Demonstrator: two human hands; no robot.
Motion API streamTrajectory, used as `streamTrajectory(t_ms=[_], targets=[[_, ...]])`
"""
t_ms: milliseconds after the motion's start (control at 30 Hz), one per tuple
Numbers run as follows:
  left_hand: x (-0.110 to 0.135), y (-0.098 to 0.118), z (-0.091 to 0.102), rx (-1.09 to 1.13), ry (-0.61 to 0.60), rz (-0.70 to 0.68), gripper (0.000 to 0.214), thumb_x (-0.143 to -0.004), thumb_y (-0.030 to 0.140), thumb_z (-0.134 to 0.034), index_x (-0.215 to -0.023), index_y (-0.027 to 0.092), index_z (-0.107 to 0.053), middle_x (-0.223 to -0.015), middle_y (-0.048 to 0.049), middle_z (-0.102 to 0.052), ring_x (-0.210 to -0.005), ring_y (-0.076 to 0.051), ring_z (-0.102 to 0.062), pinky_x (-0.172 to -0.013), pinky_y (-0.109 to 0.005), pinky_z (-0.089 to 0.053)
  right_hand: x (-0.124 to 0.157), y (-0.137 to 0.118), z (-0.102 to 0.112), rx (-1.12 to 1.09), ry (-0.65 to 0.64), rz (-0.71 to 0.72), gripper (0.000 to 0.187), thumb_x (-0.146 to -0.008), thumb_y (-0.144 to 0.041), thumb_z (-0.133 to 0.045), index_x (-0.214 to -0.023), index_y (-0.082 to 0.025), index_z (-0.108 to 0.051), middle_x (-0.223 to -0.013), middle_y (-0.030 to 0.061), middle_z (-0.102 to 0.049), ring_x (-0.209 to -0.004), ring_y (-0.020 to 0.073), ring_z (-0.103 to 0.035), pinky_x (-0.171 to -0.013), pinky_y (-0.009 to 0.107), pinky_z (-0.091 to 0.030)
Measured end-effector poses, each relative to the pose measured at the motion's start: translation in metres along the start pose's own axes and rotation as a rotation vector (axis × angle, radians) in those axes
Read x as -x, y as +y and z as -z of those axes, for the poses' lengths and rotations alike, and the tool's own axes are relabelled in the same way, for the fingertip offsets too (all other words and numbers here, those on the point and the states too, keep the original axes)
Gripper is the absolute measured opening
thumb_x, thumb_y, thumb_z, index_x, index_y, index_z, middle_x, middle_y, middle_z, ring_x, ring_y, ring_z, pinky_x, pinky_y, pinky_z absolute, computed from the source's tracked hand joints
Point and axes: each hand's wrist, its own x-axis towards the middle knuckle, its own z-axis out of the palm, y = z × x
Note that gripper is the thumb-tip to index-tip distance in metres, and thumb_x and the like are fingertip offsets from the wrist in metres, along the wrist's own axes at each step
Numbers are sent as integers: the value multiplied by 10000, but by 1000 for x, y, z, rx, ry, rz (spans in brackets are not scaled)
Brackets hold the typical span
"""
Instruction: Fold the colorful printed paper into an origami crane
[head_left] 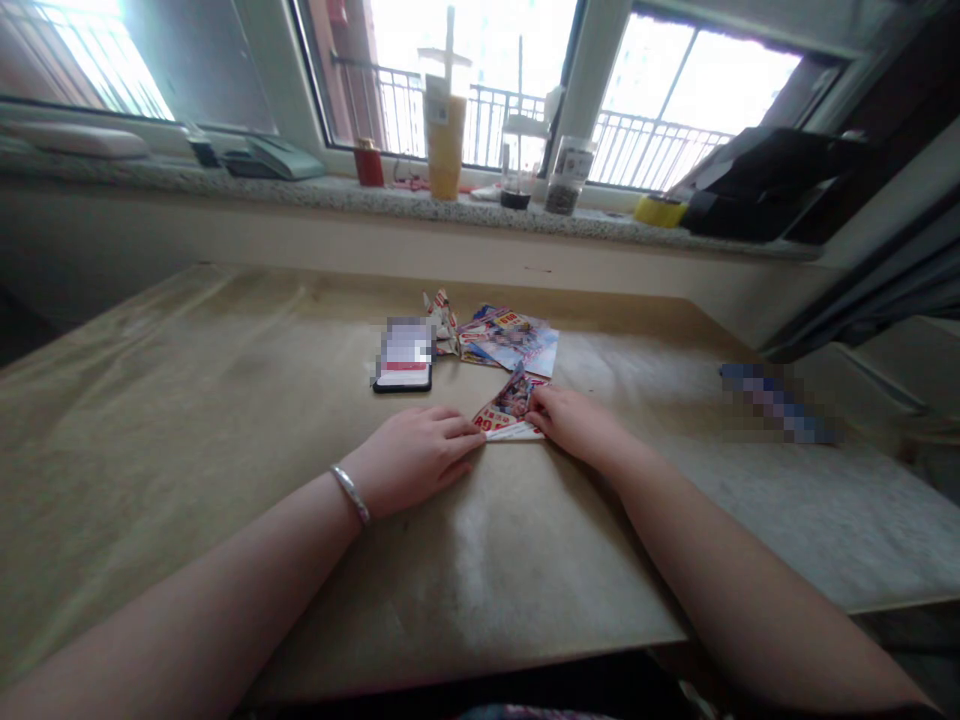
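A printed sheet of paper (512,402), folded to a point at its top and with a white folded strip along its near edge, lies on the table in front of me. My left hand (416,455), with a silver bangle at the wrist, lies flat with its fingers stretched out; the fingertips touch the paper's left corner. At the right side, my right hand (566,418) has its fingers bent and pressed together on the paper's edge. Its thumb is mostly hidden. Just beyond are more colourful printed sheets (517,340) and a crumpled or folded paper piece (444,325).
A phone (403,355) with a lit, blurred screen lies left of the papers. A blurred dark-blue object (776,403) is at the table's right (675,520). On the stone windowsill (330,195) stand a tall drink cup (445,140), other containers and a black bag-like object (757,185).
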Motion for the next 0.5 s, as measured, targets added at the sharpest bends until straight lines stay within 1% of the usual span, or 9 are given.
streamTrajectory(t_ms=[133,233,300,333,400,433,500], targets=[[1,0,1,0,13,-5,329,-899,264,-499,-1195,173,-608,-1138,-105,-647,-1012,-233,-597,-868,-390,-518,2,0,1,20,11,-3,153,-911,-290,-462,-880,-191,-573,-985,87,-670,-870,205,-605,-689,278,-392],[1,0,1,12,20,0,327,-897,269,-508,-1198,186,-606,-1135,-97,-648,-1019,-231,-592,-872,-385,-518,3,-4,1,98,123,55,201,-915,-341,-459,-884,-191,-589,-1008,96,-662,-902,225,-593,-729,308,-393],[1,-1,-1,21,31,-2,320,-896,267,-511,-1191,191,-611,-1127,-98,-650,-1017,-223,-593,-874,-370,-516,5,-10,0,155,206,128,226,-914,-364,-466,-880,-188,-604,-1027,107,-657,-956,247,-573,-811,345,-381],[1,-2,-2,26,38,-5,318,-896,265,-512,-1189,192,-613,-1122,-100,-651,-1015,-219,-593,-874,-363,-515,6,-14,0,169,222,175,227,-913,-363,-470,-883,-188,-612,-1033,110,-656,-990,254,-559,-853,361,-366],[2,-3,-3,33,47,-12,325,-897,268,-512,-1198,193,-610,-1117,-102,-652,-1013,-214,-593,-876,-357,-514,8,-23,-2,162,225,243,280,-923,-395,-447,-875,-181,-621,-1006,121,-660,-1010,256,-548,-890,374,-347],[2,-3,-4,36,47,-15,331,-898,272,-511,-1206,194,-605,-1118,-102,-651,-1013,-214,-594,-877,-357,-514,9,-26,-3,161,211,260,303,-937,-384,-413,-862,-178,-622,-965,116,-666,-969,246,-560,-886,376,-344],[2,-4,-3,36,37,-20,342,-899,272,-508,-1219,191,-597,-1124,-102,-650,-1010,-213,-594,-879,-354,-515,10,-31,-5,150,202,254,291,-945,-340,-389,-863,-182,-619,-951,101,-670,-926,228,-572,-857,366,-349]])
